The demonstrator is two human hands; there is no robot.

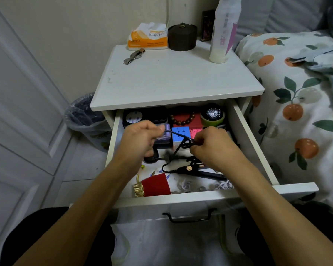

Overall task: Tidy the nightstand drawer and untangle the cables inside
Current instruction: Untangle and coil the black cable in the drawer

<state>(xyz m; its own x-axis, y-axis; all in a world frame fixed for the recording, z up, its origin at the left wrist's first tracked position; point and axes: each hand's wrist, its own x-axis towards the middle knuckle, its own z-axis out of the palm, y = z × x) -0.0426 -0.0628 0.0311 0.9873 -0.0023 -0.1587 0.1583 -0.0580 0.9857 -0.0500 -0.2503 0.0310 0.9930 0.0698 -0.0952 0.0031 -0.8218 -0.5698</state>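
Black cable (178,148) lifted over mid drawer (254,143). Left hand (142,138) pinches one strand; right hand (212,144) curls round the knotted loop. Likely light, limp, springy: hold beside the knot and feed slack, don't yank. White cables (222,186) lie near-right.
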